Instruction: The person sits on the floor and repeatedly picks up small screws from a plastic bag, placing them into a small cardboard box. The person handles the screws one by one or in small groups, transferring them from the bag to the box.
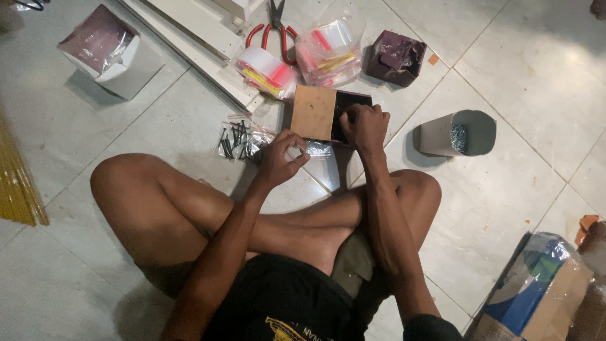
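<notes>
I sit cross-legged on a tiled floor. My left hand [282,157] pinches a small clear plastic bag [310,150] just above the floor. My right hand [364,124] reaches into a small open cardboard box [314,112] with a dark inside, its fingers curled; what they hold is hidden. A pile of dark screws [233,140] lies on clear bags just left of my left hand.
Bundles of zip bags with red strips [328,53] and red-handled pliers [276,28] lie beyond the box. A maroon box [396,58], a tipped grey box with screws inside [456,134], white boards [196,38], a wrapped box [107,50] and a carton [543,290] surround me.
</notes>
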